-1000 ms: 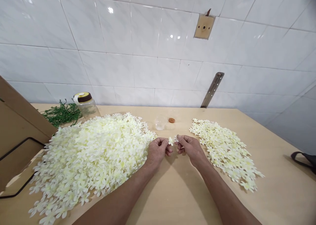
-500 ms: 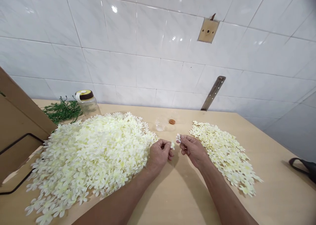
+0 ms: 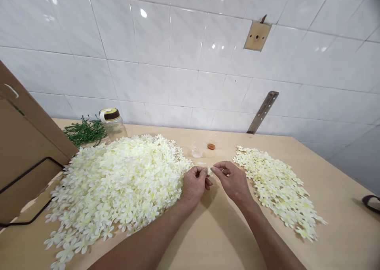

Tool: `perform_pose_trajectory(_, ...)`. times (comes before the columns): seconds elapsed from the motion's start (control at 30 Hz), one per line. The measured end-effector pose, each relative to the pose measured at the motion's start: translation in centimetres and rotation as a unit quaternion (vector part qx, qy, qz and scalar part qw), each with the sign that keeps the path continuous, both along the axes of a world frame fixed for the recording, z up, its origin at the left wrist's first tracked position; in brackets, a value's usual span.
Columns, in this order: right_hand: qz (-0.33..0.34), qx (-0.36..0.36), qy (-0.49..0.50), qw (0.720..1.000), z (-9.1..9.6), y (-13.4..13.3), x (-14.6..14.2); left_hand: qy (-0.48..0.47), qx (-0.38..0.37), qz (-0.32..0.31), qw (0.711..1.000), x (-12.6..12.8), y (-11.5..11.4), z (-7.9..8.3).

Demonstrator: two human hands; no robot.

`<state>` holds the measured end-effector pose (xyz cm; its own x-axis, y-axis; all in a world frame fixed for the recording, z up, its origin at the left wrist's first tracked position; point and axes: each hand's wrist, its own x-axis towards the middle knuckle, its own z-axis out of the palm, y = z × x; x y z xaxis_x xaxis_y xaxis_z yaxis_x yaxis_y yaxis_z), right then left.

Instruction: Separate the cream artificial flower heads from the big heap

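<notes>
My left hand (image 3: pixel 194 185) pinches a small white-yellow artificial flower (image 3: pixel 209 171) between thumb and fingers, just above the table. Right against it, the thumb and fingertips of my right hand (image 3: pixel 233 180) are closed at the same flower; the petals are mostly hidden by the fingers. Left of my hands spreads a large heap of loose artificial flowers (image 3: pixel 124 179), which my left hand borders. A flatter, smaller pile of flowers (image 3: pixel 274 187) lies to the right, beyond my right wrist.
Behind my hands stand a small clear container (image 3: pixel 196 150) and a brown oval piece (image 3: pixel 211 146). At the back left are a lidded jar (image 3: pixel 114 123) and green plastic stems (image 3: pixel 86 131). A cardboard box (image 3: pixel 32 119) borders the left; a metal bracket (image 3: pixel 263 112) leans on the tiled wall.
My right hand, which held a separate flower slightly apart, has moved in to meet the flower in my left hand. The view has shifted slightly left.
</notes>
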<state>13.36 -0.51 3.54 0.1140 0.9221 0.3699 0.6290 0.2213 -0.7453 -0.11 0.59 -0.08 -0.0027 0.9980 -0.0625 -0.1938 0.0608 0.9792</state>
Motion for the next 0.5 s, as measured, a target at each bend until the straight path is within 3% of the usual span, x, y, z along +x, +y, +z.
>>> perform_pose_trajectory(0.2,0.021,-0.05,0.004,0.999,-1.4,0.2,0.0,-0.036,-0.004,-0.003,0.999,0.1,0.0,-0.3)
perform_pose_trajectory(0.5,0.018,-0.091,0.047,0.995,-1.2,0.1,0.0,-0.062,-0.011,-0.021,0.998,-0.1,-0.3,0.3)
